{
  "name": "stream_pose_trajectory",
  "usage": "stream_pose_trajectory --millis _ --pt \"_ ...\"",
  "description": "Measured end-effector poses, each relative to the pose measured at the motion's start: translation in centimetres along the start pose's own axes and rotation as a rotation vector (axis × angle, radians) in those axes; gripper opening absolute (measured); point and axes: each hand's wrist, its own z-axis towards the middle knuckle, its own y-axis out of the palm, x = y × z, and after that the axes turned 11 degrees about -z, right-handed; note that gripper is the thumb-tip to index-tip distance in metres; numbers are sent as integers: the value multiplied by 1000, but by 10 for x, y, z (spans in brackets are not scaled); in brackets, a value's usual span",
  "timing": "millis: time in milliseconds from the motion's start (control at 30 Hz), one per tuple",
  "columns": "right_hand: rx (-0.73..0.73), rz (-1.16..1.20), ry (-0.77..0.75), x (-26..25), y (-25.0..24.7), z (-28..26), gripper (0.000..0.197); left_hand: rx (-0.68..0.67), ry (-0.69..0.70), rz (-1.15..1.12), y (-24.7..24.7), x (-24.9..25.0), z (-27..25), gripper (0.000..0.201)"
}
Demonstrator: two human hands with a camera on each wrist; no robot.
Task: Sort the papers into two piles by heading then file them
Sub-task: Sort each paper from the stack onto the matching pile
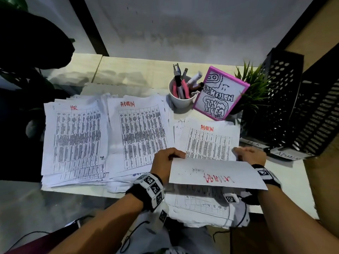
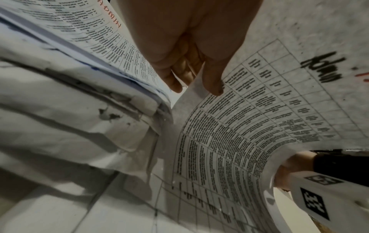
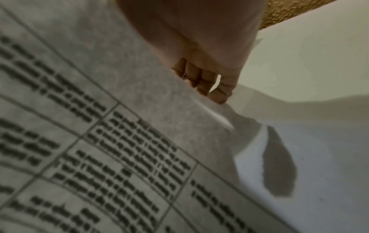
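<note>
Gripping the lifted sheet (image 1: 216,173), left wrist view alone shows its print.

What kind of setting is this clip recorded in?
Most likely an office desk. Stacks of printed tables headed HR and ADMIN cover it, beside black mesh file trays labelled the same, and a cup of pens stands behind them.

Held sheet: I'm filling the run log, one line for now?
phase: sorting | left hand, right hand: hold sheet | heading: ADMIN | over: right stack
</note>
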Motion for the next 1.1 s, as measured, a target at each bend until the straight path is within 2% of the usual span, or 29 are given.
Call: stream_pose_trajectory --millis 167,300,367,467,567,700,767,833,900,1000,1100 --pt "19 -106 -80 3 -2 4 20 19 1 8 -2 -2 3 33" --pt "-44 -161 -25 1 2 8 32 14 17 46 -4 -3 4 33" --pt "-75 -199 -47 0 3 7 22 20 25 70 -6 -3 4 34" --pt "-43 -209 -132 3 2 5 13 22 40 119 -7 -1 4 34" --pt "-48 -140 -225 5 -6 -2 9 29 36 104 -6 3 4 26" --pt "-81 35 -338 2 -23 -19 17 41 5 56 -3 10 13 19" --pt "-145 179 -326 0 -34 -32 14 70 -34 -14 -1 17 19 29" --pt "-239 281 -308 -1 -44 -46 27 75 -103 -141 1 23 23 44" --pt "-327 315 -318 4 -49 -54 32 74 -134 -230 3 25 25 36" --pt "-394 346 -319 8 -50 -61 36 99 -93 -152 6 26 19 20" --pt "-423 422 -251 11 -48 -57 25 18 -61 35 14 28 10 14"
